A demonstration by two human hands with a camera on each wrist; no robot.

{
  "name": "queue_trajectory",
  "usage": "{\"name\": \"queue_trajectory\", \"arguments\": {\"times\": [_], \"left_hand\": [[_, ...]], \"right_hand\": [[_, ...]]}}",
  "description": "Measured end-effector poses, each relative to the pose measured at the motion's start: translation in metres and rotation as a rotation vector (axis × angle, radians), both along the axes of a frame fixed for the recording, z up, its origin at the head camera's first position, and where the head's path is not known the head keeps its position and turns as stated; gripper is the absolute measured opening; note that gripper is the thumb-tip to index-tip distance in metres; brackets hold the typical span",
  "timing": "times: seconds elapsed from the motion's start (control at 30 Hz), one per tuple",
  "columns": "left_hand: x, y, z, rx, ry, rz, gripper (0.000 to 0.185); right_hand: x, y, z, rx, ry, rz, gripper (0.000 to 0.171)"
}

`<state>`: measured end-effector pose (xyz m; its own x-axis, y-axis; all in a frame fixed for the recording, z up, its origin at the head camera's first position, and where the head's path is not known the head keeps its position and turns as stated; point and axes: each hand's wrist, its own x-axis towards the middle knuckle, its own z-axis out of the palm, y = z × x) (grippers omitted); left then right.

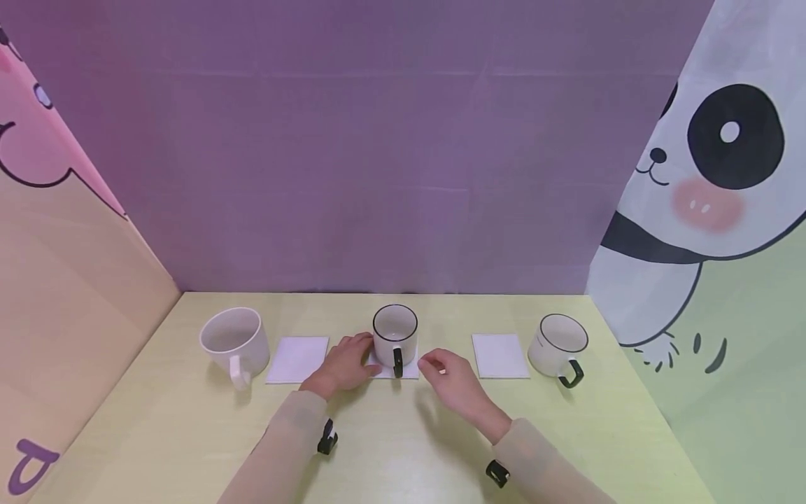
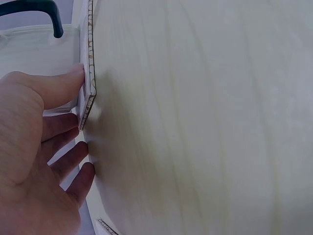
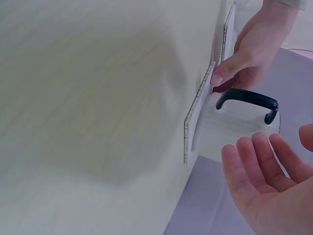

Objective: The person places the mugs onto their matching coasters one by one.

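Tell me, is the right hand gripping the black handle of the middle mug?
No, the right hand hovers open beside the middle mug, apart from its black handle, palm and fingers relaxed in the right wrist view.

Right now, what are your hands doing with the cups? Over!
Left hand holding the middle coaster down, thumb on its edge. Right hand open, off the middle mug. Mug sits on that coaster. Nothing in the way.

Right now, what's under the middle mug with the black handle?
The middle mug stands on a white coaster; the left hand presses its edge. The part under the mug is hidden.
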<state>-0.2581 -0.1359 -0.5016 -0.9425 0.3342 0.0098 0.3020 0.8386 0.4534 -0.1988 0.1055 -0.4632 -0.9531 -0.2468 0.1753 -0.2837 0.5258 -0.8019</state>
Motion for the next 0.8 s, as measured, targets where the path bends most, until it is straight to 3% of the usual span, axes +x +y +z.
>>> {"name": "queue_trajectory", "arguments": {"times": [0.27, 0.8], "left_hand": [[0.0, 0.0, -0.001, -0.002, -0.006, -0.002, 0.061], [0.0, -0.001, -0.001, 0.003, -0.019, -0.002, 0.063]], "right_hand": [[0.004, 0.002, 0.007, 0.035, 0.049, 0.034, 0.019], [0.005, 0.021, 0.017, 0.019, 0.048, -0.04, 0.013]]}}
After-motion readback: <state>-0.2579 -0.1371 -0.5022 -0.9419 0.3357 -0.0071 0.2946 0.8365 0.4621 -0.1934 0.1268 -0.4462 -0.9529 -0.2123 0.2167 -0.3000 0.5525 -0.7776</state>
